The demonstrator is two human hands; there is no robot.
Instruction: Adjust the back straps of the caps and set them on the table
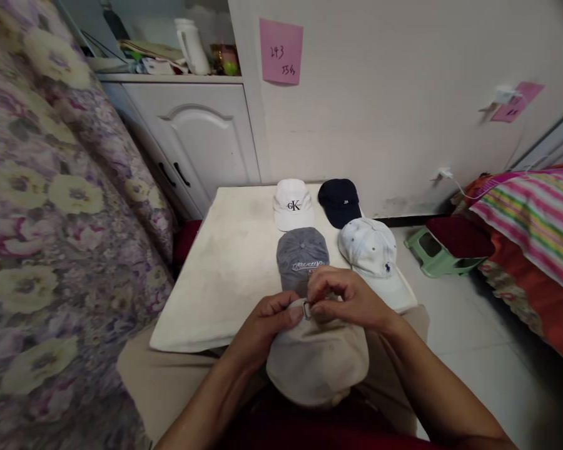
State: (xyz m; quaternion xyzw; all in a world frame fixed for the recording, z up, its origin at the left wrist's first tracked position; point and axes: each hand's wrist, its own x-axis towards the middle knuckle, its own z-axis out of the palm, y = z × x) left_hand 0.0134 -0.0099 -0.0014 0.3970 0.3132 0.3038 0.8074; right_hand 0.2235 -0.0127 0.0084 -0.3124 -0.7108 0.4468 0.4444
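Observation:
A beige baseball cap (316,365) rests over my lap with its back strap and small metal buckle (306,310) facing up. My left hand (269,322) pinches the cap's edge just left of the buckle. Bent over the strap on the buckle's right side, my right hand (344,299) grips it between thumb and fingers. Just beyond my hands lies a grey cap (301,253) with white lettering, its brim partly hidden. A pale, light-blue cap (370,250) with a small dark logo sits to the right.
The cream-covered table (211,269) also bears a white cap (293,203) and a navy cap (340,201) near the wall. A floral curtain (65,206) hangs at left. On the right stand a green stool (426,253) and a bed (544,237) with a striped cover.

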